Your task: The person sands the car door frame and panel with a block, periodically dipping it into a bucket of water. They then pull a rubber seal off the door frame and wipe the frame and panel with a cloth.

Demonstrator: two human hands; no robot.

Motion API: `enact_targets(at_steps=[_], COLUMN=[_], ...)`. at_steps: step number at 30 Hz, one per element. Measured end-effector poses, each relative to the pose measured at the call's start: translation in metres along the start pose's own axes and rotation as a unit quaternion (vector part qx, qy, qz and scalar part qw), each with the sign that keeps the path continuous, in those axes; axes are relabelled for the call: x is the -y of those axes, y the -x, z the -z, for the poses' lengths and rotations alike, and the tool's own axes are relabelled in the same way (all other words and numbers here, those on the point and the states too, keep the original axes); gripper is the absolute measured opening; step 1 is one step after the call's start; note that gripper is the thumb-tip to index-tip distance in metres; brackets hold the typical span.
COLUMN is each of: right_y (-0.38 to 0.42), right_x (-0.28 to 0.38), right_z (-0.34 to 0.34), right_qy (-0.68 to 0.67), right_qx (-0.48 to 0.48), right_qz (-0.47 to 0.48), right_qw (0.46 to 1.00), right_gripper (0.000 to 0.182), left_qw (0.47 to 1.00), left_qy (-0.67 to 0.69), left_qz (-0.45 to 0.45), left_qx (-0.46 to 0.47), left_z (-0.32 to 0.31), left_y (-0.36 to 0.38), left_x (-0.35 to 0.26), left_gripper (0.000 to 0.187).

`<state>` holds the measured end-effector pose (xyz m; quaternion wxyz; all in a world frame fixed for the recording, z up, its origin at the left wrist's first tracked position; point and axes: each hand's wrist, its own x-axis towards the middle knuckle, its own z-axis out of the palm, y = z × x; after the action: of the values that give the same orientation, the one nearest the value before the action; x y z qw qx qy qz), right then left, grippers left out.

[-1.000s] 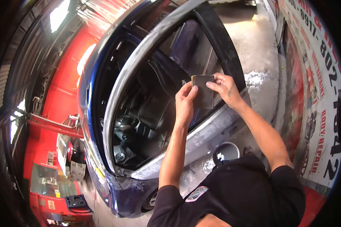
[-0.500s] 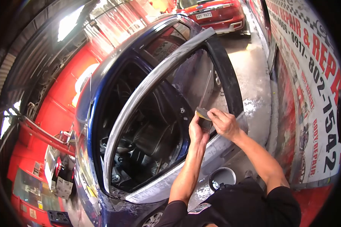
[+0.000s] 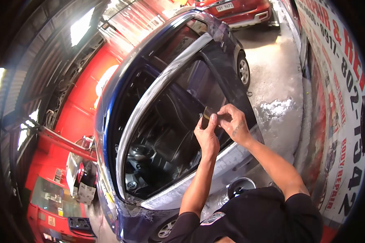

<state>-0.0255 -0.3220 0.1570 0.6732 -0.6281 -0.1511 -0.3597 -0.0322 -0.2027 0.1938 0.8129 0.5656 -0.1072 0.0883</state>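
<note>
My left hand [image 3: 207, 135] is closed, thumb up, around a small dark piece with a yellowish edge [image 3: 207, 116]. Close beside it, my right hand [image 3: 234, 123] has its fingers bent and pinched near the same piece; whether it grips anything is too small to tell. Both hands are in front of the window opening of a car door with a grey, sanded-looking frame [image 3: 150, 94]. The lower door panel [image 3: 170, 199] is whitish grey. Through the opening the dark car interior shows.
The blue car body [image 3: 111, 101] lies left of the door. A round bucket [image 3: 241, 186] stands on the floor near my body. A red vehicle [image 3: 247, 12] is at the top, a lettered banner [image 3: 336, 81] at the right, and a red panel with glass at lower left.
The view has turned, so the car and door frame sit differently. Both hands have moved slightly left, and the dark piece now shows less between them. The thin rod-like line above the hands no longer shows.
</note>
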Motion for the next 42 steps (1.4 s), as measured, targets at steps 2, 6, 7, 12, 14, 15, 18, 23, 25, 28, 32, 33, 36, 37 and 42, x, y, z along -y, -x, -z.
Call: enact_targets(at_steps=[2, 6, 7, 12, 14, 15, 18, 23, 25, 28, 32, 33, 36, 37, 42], right_y=[-0.01, -0.034, -0.042, -0.108, -0.123, -0.126, -0.126, -0.12, -0.12, -0.118, -0.116, -0.117, -0.117, -0.118, -0.115], right_x=[0.002, 0.013, 0.016, -0.001, -0.017, -0.022, -0.068, -0.072, -0.078, -0.089, -0.098, -0.097, -0.085, -0.078, -0.086], right_z=[0.007, 0.025, 0.03, 0.079, 0.086, 0.086, 0.08, 0.078, 0.076, 0.068, 0.064, 0.062, 0.066, 0.069, 0.066], right_qy=[0.006, 0.015, 0.005, 0.189, 0.206, 0.119, -0.049, -0.026, -0.035, -0.011, -0.021, -0.004, -0.044, -0.043, -0.023], right_qx=[-0.015, -0.015, -0.001, -0.156, -0.191, -0.114, 0.049, 0.077, 0.091, 0.036, 0.033, 0.019, 0.038, 0.037, 0.025], right_qz=[0.025, 0.063, 0.065, 0.194, 0.183, 0.036, -0.124, -0.15, -0.177, -0.122, -0.145, -0.146, -0.135, -0.135, -0.132], right_qw=[1.0, 0.998, 0.998, 0.95, 0.942, 0.986, 0.99, 0.985, 0.979, 0.992, 0.989, 0.989, 0.989, 0.989, 0.991], right_gripper=[0.021, 0.018, 0.017, 0.021, 0.028, 0.037, 0.051, 0.056, 0.062, 0.066, 0.067, 0.067, 0.065, 0.065, 0.059], left_qw=[1.0, 0.999, 0.992, 0.776, 0.713, 0.695, 0.615, 0.627, 0.597, 0.595, 0.591, 0.592, 0.605, 0.617, 0.567], left_qy=[0.007, -0.012, -0.107, -0.506, -0.571, -0.591, -0.649, -0.659, -0.68, -0.674, -0.664, -0.666, -0.666, -0.665, -0.662], left_qz=[-0.017, -0.05, -0.063, -0.375, -0.406, -0.406, -0.431, -0.386, -0.415, -0.426, -0.445, -0.44, -0.42, -0.404, -0.481], left_qx=[-0.006, -0.011, -0.01, 0.038, 0.045, 0.057, 0.123, 0.154, 0.096, 0.097, 0.11, 0.113, 0.119, 0.118, 0.096], left_z=[-0.01, -0.033, -0.038, -0.082, -0.098, -0.105, -0.121, -0.124, -0.123, -0.118, -0.111, -0.111, -0.109, -0.109, -0.12], left_y=[-0.007, -0.029, -0.036, -0.097, -0.128, -0.146, -0.185, -0.209, -0.207, -0.209, -0.21, -0.21, -0.215, -0.216, -0.223], left_x=[0.004, -0.003, -0.015, -0.094, -0.112, -0.118, -0.124, -0.116, -0.106, -0.101, -0.101, -0.101, -0.101, -0.1, -0.083], left_gripper=[0.015, 0.018, 0.021, 0.02, 0.019, 0.018, 0.019, 0.02, 0.02, 0.019, 0.019, 0.019, 0.019, 0.019, 0.017])
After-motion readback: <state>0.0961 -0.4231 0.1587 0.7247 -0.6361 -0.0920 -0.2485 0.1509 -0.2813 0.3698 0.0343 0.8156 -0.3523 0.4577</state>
